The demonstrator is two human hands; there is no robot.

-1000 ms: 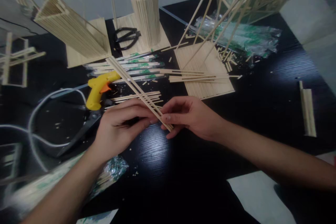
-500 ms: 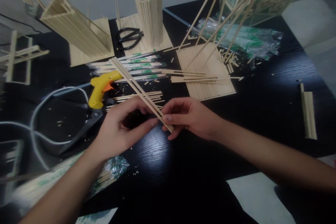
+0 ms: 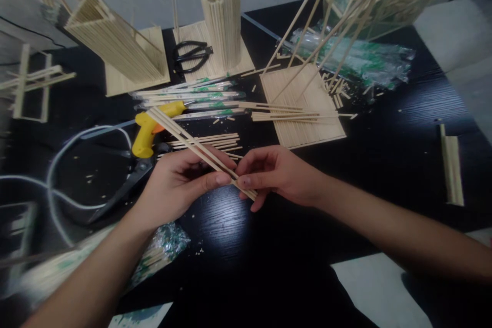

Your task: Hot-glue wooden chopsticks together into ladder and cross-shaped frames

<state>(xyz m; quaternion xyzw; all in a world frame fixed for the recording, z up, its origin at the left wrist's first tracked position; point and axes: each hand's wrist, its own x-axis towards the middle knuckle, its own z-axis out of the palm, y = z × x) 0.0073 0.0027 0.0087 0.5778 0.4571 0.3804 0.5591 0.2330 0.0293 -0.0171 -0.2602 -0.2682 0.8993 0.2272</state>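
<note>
A few thin wooden sticks (image 3: 192,144), like chopsticks, slant across in front of me between both hands. My right hand (image 3: 271,174) pinches their lower ends between thumb and fingers. Around the sticks a little higher up, my left hand (image 3: 184,179) is closed, its thumb pressed near the right fingertips. The far ends of the sticks reach over a yellow glue gun (image 3: 144,136) with an orange trigger. Just beyond my left hand lie loose sticks (image 3: 215,141) in a row on the black table (image 3: 284,266).
A leaning triangular stick column (image 3: 111,36) and an upright round one (image 3: 221,25) stand on stick bases at the back. Black-handled pliers (image 3: 192,56) lie between them. Right of these, a flat stick panel (image 3: 300,102) has upright sticks. Wrapped chopsticks (image 3: 357,56) and scissors (image 3: 126,184) lie around.
The sticks have tilted lower to the left, their far ends now over the glue gun. My left fingers have closed in on them near my right hand.
</note>
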